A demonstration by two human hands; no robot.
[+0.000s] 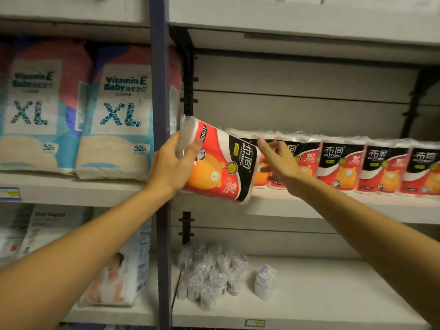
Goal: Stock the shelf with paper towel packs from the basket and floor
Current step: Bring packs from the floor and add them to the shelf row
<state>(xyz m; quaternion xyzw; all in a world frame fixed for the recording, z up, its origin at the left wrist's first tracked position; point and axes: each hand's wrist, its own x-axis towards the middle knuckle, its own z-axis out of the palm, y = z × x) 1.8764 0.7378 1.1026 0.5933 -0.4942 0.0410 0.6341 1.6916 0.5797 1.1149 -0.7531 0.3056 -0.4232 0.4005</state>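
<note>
A red, black and white paper towel pack with an orange bear hangs tilted at the left end of the middle shelf. My left hand grips the pack by its top end, thumb and fingers curled round the plastic. Just right of it, my right hand is spread with straight fingers, reaching toward the row of upright packs that fills the shelf to the right. Whether those fingers touch the row's leftmost pack I cannot tell. No basket or floor is in view.
A dark blue upright post divides the shelving. Large XL diaper bags stand on the left shelf. Below, small clear-wrapped items and a small white box lie on the lower shelf. More diaper bags sit at lower left.
</note>
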